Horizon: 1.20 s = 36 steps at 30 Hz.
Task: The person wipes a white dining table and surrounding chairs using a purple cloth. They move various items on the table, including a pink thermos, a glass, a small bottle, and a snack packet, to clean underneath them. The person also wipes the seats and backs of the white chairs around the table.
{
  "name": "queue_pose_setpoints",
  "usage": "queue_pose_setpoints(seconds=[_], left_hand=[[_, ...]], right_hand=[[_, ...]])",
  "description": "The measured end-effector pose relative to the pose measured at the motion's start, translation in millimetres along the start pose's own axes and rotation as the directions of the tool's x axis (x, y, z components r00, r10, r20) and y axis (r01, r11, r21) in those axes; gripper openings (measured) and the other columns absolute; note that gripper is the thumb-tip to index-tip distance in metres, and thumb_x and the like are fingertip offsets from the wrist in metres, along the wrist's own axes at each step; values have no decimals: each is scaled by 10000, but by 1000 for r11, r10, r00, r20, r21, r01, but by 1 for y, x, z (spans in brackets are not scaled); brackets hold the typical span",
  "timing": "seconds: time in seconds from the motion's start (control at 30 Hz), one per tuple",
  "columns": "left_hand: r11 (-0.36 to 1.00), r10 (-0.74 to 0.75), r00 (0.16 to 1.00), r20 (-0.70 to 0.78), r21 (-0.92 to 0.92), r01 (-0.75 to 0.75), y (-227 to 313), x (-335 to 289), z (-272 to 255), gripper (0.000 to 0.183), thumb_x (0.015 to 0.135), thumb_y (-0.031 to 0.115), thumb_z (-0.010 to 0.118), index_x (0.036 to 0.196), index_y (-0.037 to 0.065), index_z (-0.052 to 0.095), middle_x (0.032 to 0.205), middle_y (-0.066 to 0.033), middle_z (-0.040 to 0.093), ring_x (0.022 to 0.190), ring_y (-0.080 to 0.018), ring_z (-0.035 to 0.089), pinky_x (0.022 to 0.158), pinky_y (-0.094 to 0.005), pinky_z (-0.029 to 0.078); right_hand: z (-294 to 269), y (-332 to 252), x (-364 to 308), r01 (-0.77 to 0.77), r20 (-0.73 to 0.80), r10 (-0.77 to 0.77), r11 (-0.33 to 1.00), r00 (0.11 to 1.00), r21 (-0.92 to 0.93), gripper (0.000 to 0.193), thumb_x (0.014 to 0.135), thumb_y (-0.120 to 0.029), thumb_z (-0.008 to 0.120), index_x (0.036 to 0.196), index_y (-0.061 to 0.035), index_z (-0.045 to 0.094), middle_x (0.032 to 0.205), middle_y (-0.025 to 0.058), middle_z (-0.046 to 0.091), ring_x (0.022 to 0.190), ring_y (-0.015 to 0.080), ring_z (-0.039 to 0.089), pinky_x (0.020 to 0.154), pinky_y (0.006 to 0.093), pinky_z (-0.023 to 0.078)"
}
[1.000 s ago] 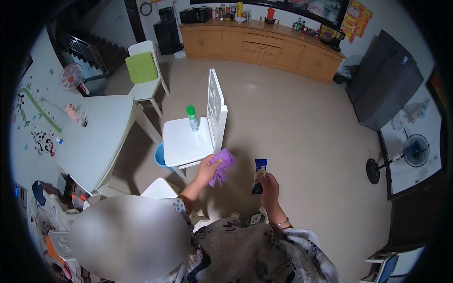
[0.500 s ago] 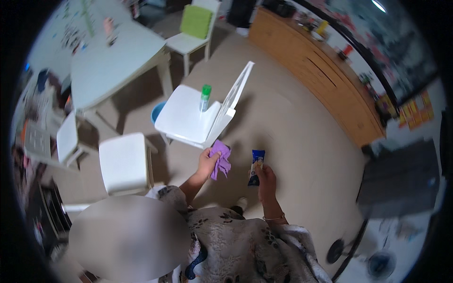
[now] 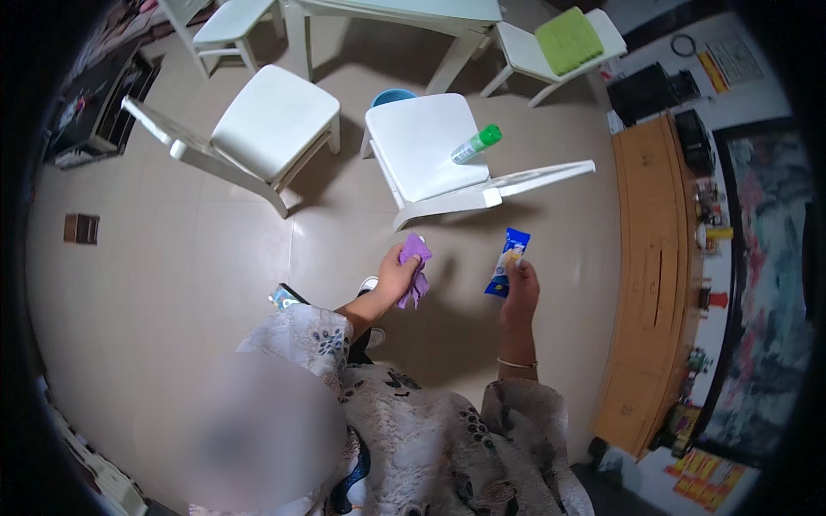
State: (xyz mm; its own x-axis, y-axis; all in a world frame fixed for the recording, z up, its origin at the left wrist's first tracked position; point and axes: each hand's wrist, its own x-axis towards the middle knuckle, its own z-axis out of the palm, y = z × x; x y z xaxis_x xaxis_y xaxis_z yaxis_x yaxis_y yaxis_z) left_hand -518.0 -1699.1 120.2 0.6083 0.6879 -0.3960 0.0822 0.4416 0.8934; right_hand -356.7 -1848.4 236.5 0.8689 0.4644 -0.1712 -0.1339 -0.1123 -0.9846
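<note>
A crumpled purple cloth is gripped in my left hand and hangs down below the fingers. My right hand pinches a blue and white flat packet by its edge, thumb across its front. Both hands are held out over the floor, apart from each other. Just beyond them stands a white chair, its back toward the right. On its seat is a spray can with a green cap, which neither hand touches.
Another white chair stands to the left. Behind are a white table, a blue bucket and a chair with a green cushion. A wooden cabinet runs along the right. A small brown stool is far left.
My view has turned, so the chairs and table have swung round clockwise and the cabinet now runs down the right side. Both hands keep hold of the cloth and the packet.
</note>
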Motion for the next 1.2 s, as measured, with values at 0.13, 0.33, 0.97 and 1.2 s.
queue_pose_setpoints(seconds=[0.13, 0.33, 0.97, 1.2], left_hand=[[999, 27, 999, 30, -35, -26, 2, 15, 39, 298, 893, 165, 603, 1141, 4, 565, 921, -104, 659, 798, -172, 623, 737, -322, 510], [987, 16, 994, 111, -159, 1, 10, 23, 93, 333, 925, 109, 582, 1236, 12, 507, 1008, -72, 632, 873, -132, 591, 789, -284, 494], [965, -23, 816, -578, -225, -133, -109, 176, 115, 267, 880, 134, 621, 1103, -14, 609, 976, -124, 646, 808, -201, 631, 718, -337, 522], [810, 260, 765, -589, -297, -505, -15, 103, 185, 262, 881, 153, 646, 1081, -15, 632, 974, -99, 637, 849, -175, 612, 746, -309, 504]], right_hand=[[12, -41, 43, 4, 59, -2, 999, 998, -39, 170, 955, -134, 553, 1061, -4, 578, 864, 48, 645, 730, 91, 607, 672, 233, 494], [32, -59, 75, 76, 220, -32, 978, 975, -196, 194, 933, -65, 576, 1102, 31, 570, 974, 65, 662, 817, 77, 613, 712, 210, 485], [16, -74, 181, 129, 434, 45, 923, 900, -362, 207, 925, -156, 606, 1024, 24, 631, 735, 48, 632, 581, 105, 578, 527, 233, 469], [11, -75, 183, 197, 497, 19, 904, 868, -378, 202, 932, -165, 595, 1016, 15, 629, 707, 40, 618, 566, 97, 567, 517, 224, 450]])
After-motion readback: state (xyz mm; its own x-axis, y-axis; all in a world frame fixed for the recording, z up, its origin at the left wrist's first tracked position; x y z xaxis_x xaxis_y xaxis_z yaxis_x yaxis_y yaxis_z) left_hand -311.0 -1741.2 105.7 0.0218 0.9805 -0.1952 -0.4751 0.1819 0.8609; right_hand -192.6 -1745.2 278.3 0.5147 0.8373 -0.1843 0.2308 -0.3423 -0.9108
